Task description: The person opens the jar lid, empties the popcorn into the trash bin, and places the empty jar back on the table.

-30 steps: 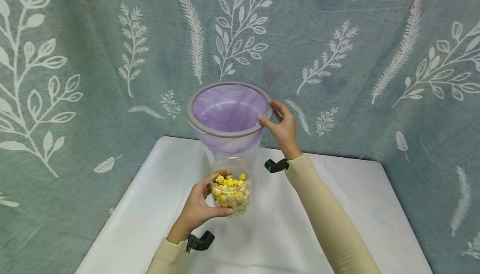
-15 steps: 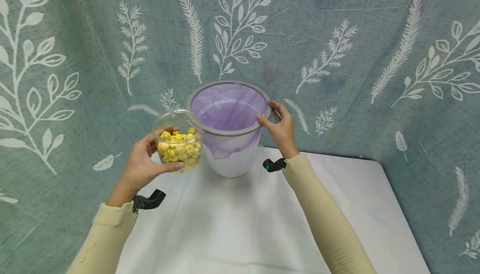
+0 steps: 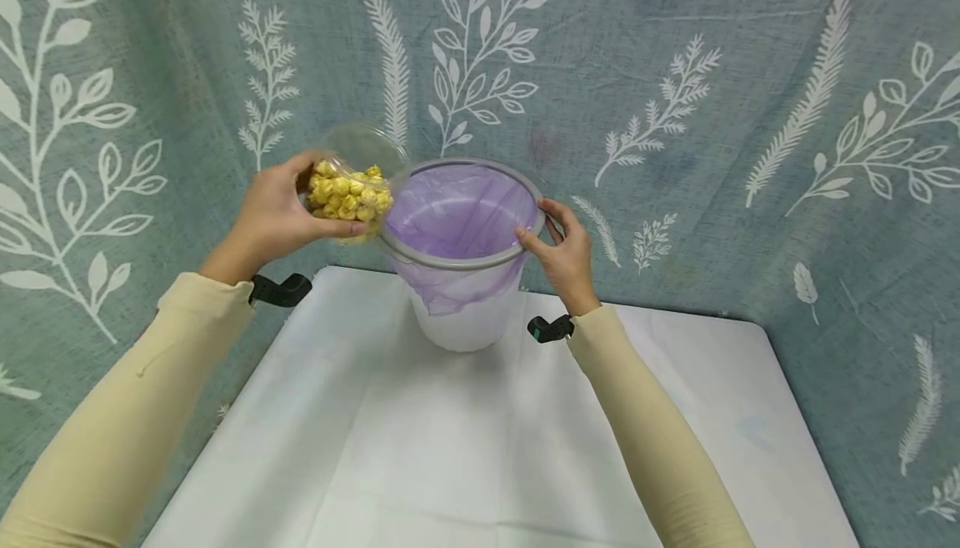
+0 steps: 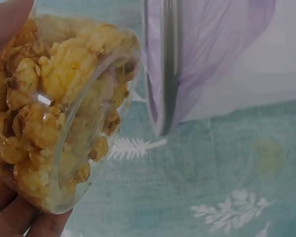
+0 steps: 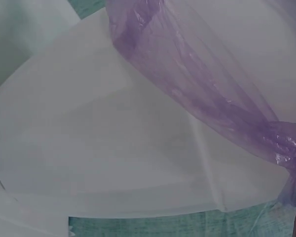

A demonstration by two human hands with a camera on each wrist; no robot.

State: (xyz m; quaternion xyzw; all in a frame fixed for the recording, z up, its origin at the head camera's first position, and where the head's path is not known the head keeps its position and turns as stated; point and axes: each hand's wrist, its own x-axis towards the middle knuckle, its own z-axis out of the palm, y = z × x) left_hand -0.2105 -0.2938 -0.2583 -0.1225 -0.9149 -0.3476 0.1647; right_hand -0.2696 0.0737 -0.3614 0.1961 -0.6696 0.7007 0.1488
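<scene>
My left hand [image 3: 273, 210] grips a clear plastic jar [image 3: 367, 148] of yellow popcorn [image 3: 348, 193] at the left rim of a trash can. The jar tilts toward the can, and the popcorn is still inside it. In the left wrist view the jar [image 4: 64, 118] is close to the grey rim [image 4: 168, 64]. The white trash can [image 3: 465, 327] stands upright, lined with a purple bag [image 3: 457, 206] folded over its edge. With thumb and fingers my right hand [image 3: 566, 256] pinches the can's right rim. The right wrist view shows the bag's overhang [image 5: 197, 98] on the can's side.
A white-covered table [image 3: 480, 448] bears the can near its back edge. Behind and at both sides hangs a green cloth [image 3: 645, 56] with white leaf prints. Each wrist wears a black camera mount [image 3: 281, 289].
My left hand has carried the popcorn jar from in front of the can to the left, then up to its left rim, and tilted it. My right hand stays on the rim.
</scene>
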